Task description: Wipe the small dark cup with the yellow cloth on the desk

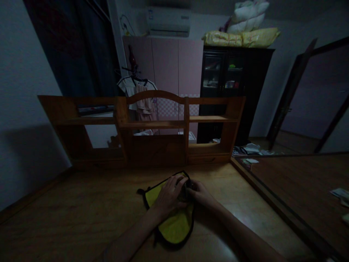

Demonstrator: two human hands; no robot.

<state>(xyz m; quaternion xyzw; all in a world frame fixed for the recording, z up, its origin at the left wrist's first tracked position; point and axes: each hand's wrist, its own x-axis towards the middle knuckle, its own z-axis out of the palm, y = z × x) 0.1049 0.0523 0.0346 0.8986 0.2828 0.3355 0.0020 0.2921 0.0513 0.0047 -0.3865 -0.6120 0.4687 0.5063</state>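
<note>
A yellow cloth [176, 227] with black edging lies spread on the wooden surface in front of me. Over its upper part, my left hand [171, 193] curls its fingers round a small dark object [184, 193]. My right hand [200, 193] grips the same object from the right, thumb and fingers drawn together. Dim light and my fingers hide most of the object, so its kind cannot be made out. A black loop [141, 191] sticks out at the cloth's left corner.
A wooden shelf unit [154, 124] stands along the far edge of the wooden surface [89, 203]. A raised wooden rim [261, 193] runs along the right side, with the brown floor [308, 182] beyond. A white wall [24, 145] borders the left.
</note>
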